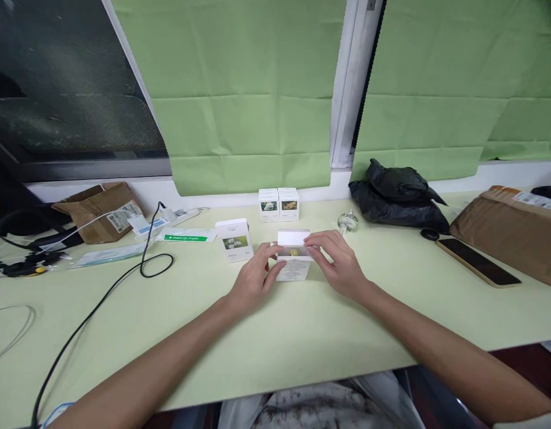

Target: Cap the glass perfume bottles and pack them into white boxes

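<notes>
A small white cardboard box (pixel 292 271) stands in front of me with its top flap raised and printed text on its near side. Something small and yellow (pixel 294 252) shows inside the opening. My left hand (pixel 255 277) grips the box's left side between thumb and fingers. At the upper right corner, my right hand (pixel 339 262) pinches the rim by the flap. Just left of the box stands a taller white box (pixel 235 241) with a flower picture on its front.
Small white picture boxes (pixel 278 205) stand by the wall. A shiny glass-like object (pixel 347 221) and black plastic bags (pixel 398 193) lie to the right, beyond a phone (pixel 477 262) and large brown parcel (pixel 510 235). At left are an opened carton (pixel 103 213) and a black cable (pixel 96 316).
</notes>
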### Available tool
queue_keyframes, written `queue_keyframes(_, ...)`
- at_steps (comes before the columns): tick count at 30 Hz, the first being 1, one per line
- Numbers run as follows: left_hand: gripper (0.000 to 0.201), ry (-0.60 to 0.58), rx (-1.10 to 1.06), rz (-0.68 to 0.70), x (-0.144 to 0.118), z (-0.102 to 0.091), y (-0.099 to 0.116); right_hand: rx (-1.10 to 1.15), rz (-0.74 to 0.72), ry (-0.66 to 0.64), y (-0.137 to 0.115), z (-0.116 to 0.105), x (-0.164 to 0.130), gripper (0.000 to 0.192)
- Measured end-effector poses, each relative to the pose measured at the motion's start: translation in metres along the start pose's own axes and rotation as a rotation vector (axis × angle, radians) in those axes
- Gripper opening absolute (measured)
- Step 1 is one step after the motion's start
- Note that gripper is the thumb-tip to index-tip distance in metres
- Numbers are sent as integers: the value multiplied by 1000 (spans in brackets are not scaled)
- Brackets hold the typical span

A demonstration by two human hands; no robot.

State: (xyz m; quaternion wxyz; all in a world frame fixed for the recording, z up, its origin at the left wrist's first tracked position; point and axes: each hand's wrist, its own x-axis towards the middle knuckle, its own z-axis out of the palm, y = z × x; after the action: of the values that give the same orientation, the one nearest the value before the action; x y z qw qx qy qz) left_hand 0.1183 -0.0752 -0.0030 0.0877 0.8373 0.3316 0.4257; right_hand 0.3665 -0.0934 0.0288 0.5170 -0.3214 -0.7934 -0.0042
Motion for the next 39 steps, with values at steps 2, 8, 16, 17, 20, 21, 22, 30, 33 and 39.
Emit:
queue_keyframes(2,47,49,-40,-92,-1,2,-1,4,70,56,1,1,-2,18)
queue_keyframes(8,58,102,-275,-199,-1,3,-3,130,306,133,4,8,-8,19)
queue_keyframes(16,50,103,-242,-187,-4,3,-4,130,268,94,1,10,-11,13)
queue_keyframes(17,50,104,-230,-179,-4,3,-5,118,254,93,1,10,-11,13)
queue_keyframes(20,52,101,-192,-168,-4,3,-5,103,231,100,0,10,-11,15)
queue_keyframes(21,52,101,-181,-163,-4,3,-5,97,226,102,0,10,-10,15)
queue_keyframes(22,51,102,-174,-150,-3,2,-5,87,219,101,0,9,-10,16)
queue_keyframes(30,32,147,-74,0,5,-6,2,6,126,39,-7,5,-10,22)
queue_keyframes(33,32,179,-27,37,6,-7,2,-6,96,36,-6,5,-10,25)
queue_keyframes(39,40,206,46,162,4,-7,1,-30,-4,3,-2,6,-11,33)
